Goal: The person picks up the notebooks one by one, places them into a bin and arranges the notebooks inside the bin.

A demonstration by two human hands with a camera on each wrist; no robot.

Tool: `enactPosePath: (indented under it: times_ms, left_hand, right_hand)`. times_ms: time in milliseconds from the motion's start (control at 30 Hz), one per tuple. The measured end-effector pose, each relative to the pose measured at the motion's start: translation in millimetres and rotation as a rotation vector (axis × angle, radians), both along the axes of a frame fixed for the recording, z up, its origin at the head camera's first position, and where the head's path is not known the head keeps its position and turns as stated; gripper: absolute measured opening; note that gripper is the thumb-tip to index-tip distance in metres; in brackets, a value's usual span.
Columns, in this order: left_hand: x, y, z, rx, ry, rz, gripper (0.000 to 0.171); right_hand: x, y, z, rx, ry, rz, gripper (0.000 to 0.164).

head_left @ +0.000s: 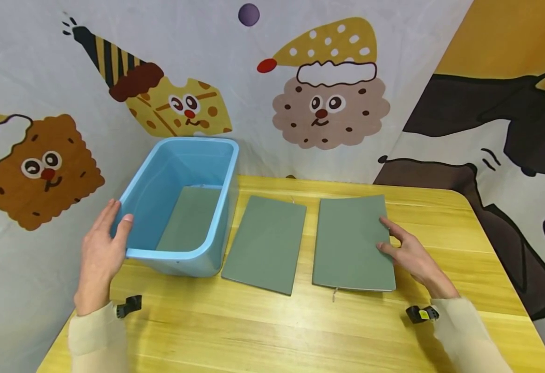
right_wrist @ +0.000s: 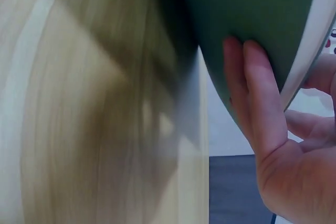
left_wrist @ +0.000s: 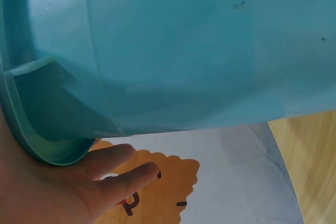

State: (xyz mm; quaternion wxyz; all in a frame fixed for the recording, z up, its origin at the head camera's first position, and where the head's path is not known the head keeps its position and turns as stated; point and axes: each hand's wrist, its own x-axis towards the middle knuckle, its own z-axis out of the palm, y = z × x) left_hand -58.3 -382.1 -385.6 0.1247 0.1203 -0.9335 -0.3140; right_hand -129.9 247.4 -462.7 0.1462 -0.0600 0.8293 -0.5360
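Observation:
My left hand [head_left: 102,254] holds the near left corner of a blue plastic bin [head_left: 226,207], thumb at the rim and fingers along the outer wall. In the left wrist view those fingers [left_wrist: 123,179] reach past the rim's edge. A green notebook [head_left: 190,215] lies inside on the bin floor. My right hand [head_left: 410,254] grips the right edge of another green notebook [head_left: 352,243]. In the right wrist view two fingers [right_wrist: 262,82] press on one cover, the other digits are on the opposite side, and this notebook stands tilted off the wooden table.
Between the bin and the held notebook, a third green notebook [head_left: 265,246] lies flat on the yellow wood-grain table [head_left: 254,331]. A cartoon-printed cloth [head_left: 254,103] hangs right behind the table's back edge and along its sides.

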Motion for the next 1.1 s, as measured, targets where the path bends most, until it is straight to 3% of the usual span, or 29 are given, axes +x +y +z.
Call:
enactPosePath:
  times_ms: [567, 867, 1100]
  left_hand:
    - [-0.8, -0.9, -3.1, -0.001, 0.005, -0.001, 0.068]
    - [-1.1, -1.1, -3.3, -0.001, 0.005, -0.003, 0.068]
    - [-0.3, -1.1, -3.7, 0.002, 0.010, -0.007, 0.067]
  right_hand:
    - [16.9, -14.8, 8.9, -0.081, 0.095, -0.161, 0.073]
    - [23.2, -19.9, 14.5, -0.248, 0.050, -0.213, 0.074]
    - [31.3, -24.2, 21.2, -0.277, 0.050, -0.251, 0.073]
